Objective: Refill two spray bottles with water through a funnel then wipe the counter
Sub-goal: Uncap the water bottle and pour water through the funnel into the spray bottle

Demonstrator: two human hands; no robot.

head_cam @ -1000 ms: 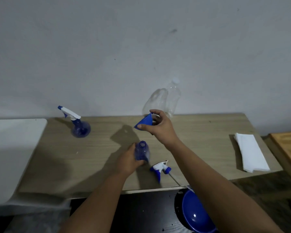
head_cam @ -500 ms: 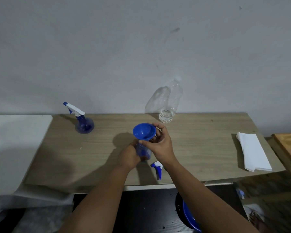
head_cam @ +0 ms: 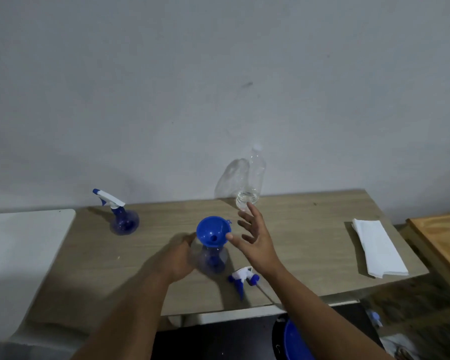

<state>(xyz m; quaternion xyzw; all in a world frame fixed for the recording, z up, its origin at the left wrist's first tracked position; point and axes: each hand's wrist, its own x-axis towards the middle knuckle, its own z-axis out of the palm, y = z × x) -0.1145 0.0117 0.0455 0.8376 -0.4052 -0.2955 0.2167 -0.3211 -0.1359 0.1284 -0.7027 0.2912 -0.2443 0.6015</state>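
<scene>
A blue funnel (head_cam: pixel 213 231) sits upright in the neck of an uncapped blue spray bottle (head_cam: pixel 212 260) near the middle of the wooden counter (head_cam: pixel 296 245). My left hand (head_cam: pixel 178 257) holds that bottle's left side. My right hand (head_cam: pixel 253 236) hovers just right of the funnel with fingers spread, empty. The bottle's trigger head (head_cam: pixel 242 278) lies on the counter in front of it. A second spray bottle (head_cam: pixel 122 219) with its head on stands at the back left. A clear plastic bottle (head_cam: pixel 251 183) with a little water stands by the wall.
A folded white cloth (head_cam: pixel 378 249) lies at the counter's right end. A white surface (head_cam: pixel 16 255) adjoins the counter on the left, and a wooden board (head_cam: pixel 444 240) sits further right. A blue basin (head_cam: pixel 295 344) rests on the floor below the front edge.
The funnel went from my right hand into the spray bottle's neck. My right hand has let go of it and opened, moving slightly right.
</scene>
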